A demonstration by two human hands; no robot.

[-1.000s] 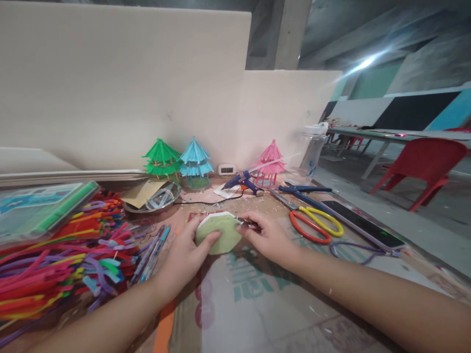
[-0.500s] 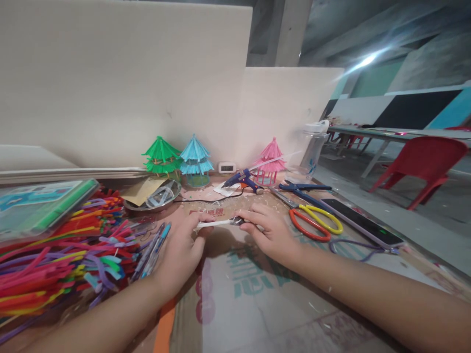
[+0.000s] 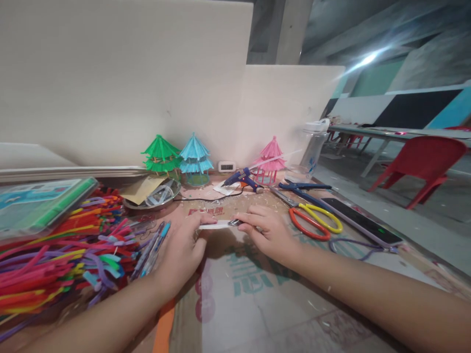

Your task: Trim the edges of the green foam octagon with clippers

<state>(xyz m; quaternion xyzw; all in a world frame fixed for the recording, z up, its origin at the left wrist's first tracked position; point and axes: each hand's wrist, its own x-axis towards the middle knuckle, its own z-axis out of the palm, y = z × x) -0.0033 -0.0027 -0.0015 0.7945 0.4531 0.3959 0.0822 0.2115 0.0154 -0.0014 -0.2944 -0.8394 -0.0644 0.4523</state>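
Observation:
My left hand [image 3: 186, 245] is closed, thumb and fingers pinching one end of a thin white strip [image 3: 216, 225]. The strip lies level between my two hands, just above the cardboard-covered table. At its other end is a small dark, shiny silver piece [image 3: 234, 222], pinched in my closed right hand [image 3: 270, 233]; my fingers hide most of it, so its kind is unclear. Beside my left hand lie several pens [image 3: 156, 247]. Scissors [image 3: 312, 220] with red and yellow handles rest to the right of my right hand.
Colourful pipe cleaners [image 3: 55, 264] and a plastic case [image 3: 47, 206] lie at left. Behind my hands are a glue gun [image 3: 243, 179], a dish [image 3: 162, 203] and green [image 3: 161, 154], blue [image 3: 195, 157] and pink [image 3: 271, 157] little pavilions. Pliers [image 3: 305, 189] and a phone [image 3: 362, 223] lie right.
The white strip and dark piece have turned slightly between my fingers, and more of the strip's flat face shows. Both hands stay almost in place.

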